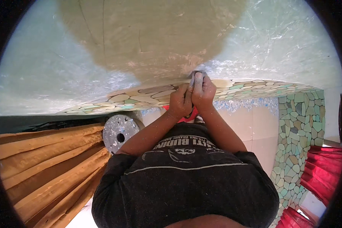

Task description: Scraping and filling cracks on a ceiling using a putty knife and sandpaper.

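Observation:
My left hand (pixel 181 100) and my right hand (pixel 204 91) are pressed together in front of my chest. Both are closed around what looks like a scraper (pixel 198 71), its thin edge against the wall. Most of the tool is hidden by my fingers, which have pale dust on them. The pale green wall (pixel 171 41) is scuffed and scratched, with whitish patches near the blade. Just below my hands runs a band of flat stone tiles (pixel 133 99) in cream and green.
A grey, paint-spattered round object with a dark hole (pixel 119 133) stands by my left forearm. Orange curtains (pixel 53 159) hang at the left, red curtains (pixel 325 171) at the right. Pale flakes (pixel 250 104) litter the tiled floor (pixel 262 131) beside a stone-patterned strip (pixel 296 133).

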The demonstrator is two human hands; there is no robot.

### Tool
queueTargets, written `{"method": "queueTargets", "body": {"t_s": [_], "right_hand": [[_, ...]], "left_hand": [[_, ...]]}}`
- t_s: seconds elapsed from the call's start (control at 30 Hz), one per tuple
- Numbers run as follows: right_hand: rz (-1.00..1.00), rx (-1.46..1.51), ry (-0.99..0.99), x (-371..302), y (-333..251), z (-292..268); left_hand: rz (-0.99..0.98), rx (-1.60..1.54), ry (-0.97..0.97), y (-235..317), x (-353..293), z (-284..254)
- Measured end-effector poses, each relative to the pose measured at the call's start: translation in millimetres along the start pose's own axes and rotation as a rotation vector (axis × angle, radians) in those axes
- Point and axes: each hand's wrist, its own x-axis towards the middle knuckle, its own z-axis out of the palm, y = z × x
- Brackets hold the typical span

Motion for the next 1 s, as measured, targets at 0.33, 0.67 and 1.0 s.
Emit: {"method": "queueTargets", "body": {"t_s": [0.33,0.67,1.0], "right_hand": [[0.038,-0.016,-0.017,2.6,2.4,-3.1],[0.021,-0.009,-0.04,0.7,3.1,-6.6],[-0.016,-0.039,-0.068,-2.9,12.7,-1.5]], "left_hand": [[-0.033,0.018,-0.025,1.7,-1.6,2.1],[-0.005,0.005,0.033,1.2,-4.6,7.5],[-0.039,0.005,0.05,-10.5,-9.4,7.1]]}}
